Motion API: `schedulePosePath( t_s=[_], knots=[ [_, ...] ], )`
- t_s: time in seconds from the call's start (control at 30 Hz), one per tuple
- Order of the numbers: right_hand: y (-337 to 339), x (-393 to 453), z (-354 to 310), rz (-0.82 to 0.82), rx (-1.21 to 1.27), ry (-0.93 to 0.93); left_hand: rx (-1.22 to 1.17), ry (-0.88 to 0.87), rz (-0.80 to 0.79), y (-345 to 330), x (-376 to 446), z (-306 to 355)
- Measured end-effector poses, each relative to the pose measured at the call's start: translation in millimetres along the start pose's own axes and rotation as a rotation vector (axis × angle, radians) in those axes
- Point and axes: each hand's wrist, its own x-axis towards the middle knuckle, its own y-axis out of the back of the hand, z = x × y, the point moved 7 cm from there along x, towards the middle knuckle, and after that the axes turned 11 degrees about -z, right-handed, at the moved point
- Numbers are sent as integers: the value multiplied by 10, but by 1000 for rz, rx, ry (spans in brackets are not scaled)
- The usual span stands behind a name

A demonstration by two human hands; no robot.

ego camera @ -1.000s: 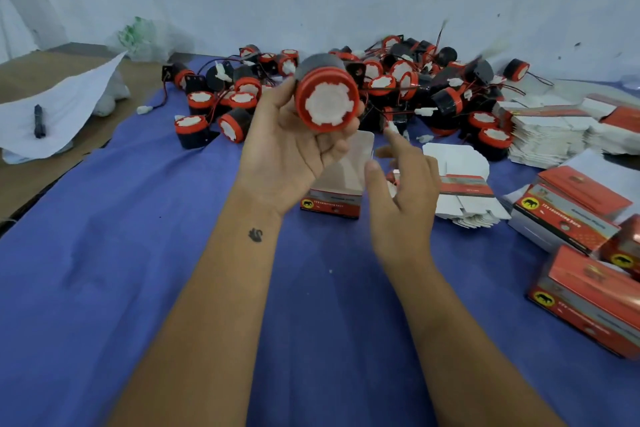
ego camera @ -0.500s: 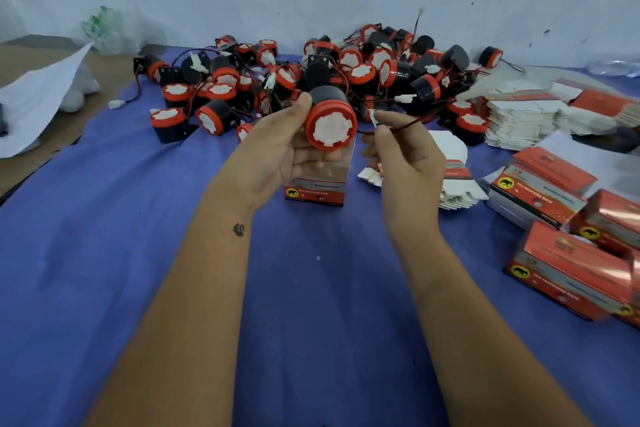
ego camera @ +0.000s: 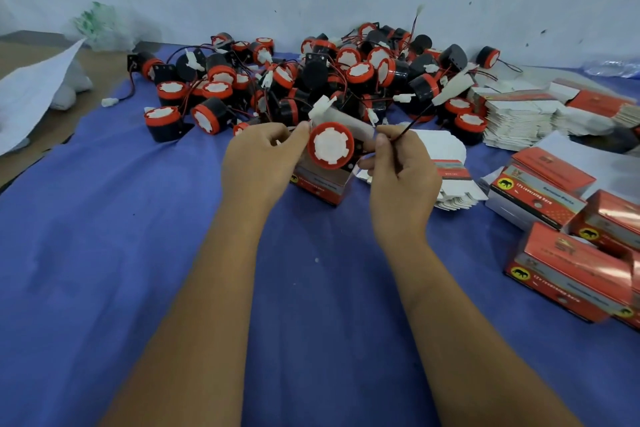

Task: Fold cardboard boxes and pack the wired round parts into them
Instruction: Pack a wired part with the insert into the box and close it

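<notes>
A blue cloth (ego camera: 104,253) covers the surface, and behind the open box (ego camera: 320,185) standing on it lies a heap of wired round parts (ego camera: 311,80), with finished red boxes (ego camera: 568,263) and flat box blanks (ego camera: 516,118) to the box's right. Just above the open box, the left hand (ego camera: 259,163) grips a round part (ego camera: 330,146). Beside it the right hand (ego camera: 398,170) pinches that part's wire (ego camera: 412,123).

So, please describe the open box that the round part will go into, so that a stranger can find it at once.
Start at the blue cloth and find the two hands near its middle. Between them the left hand holds a round part, and the open box stands directly under it. Unlike the closed boxes at the right, its top is open.
</notes>
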Motion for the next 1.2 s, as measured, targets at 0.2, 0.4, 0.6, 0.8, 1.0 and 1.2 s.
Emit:
schedulePosePath(
  t_s=[0.2,0.4,0.6,0.8,1.0,1.2],
  knots=[
    [-21,5,-29,-43,-122,53,-336,95,-114,-253,10,-234],
    [-217,-66,-190,-252,-403,273,-282,116,-135,-310,4,-251],
    [-188,-28,-72,-239,-550,197,-387,57,-230,-348,-22,-165],
    [-191,-1,-112,-192,-697,241,-663,30,-367,-539,-74,-106],
    [-203,20,-130,-178,-776,228,-639,107,-304,-581,-54,-170],
    [-272,145,-103,-233,-856,119,-624,97,-330,-579,-89,-115]
  ],
)
